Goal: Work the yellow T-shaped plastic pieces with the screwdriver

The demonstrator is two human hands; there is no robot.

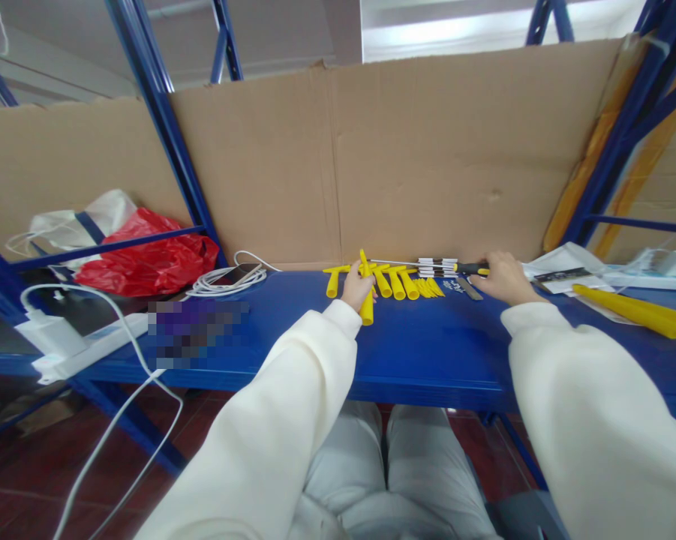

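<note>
Head view: shelf (428,352), back edge.
Left hand (356,287): gripping yellow T-handle (367,310), axis toward person.
Right hand (503,279): touching crosswise screwdriver (462,267), grip unclear.

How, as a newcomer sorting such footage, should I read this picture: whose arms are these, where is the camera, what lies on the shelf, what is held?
No machine here: a camera worn on a person's head looks down at their own white-sleeved arms. The left hand grips a yellow handle. The right hand touches a black-and-yellow screwdriver; whether it grips it is unclear. On the blue shelf lie a row of yellow pieces, a coiled white cable and a red bag, with cardboard behind.
</note>
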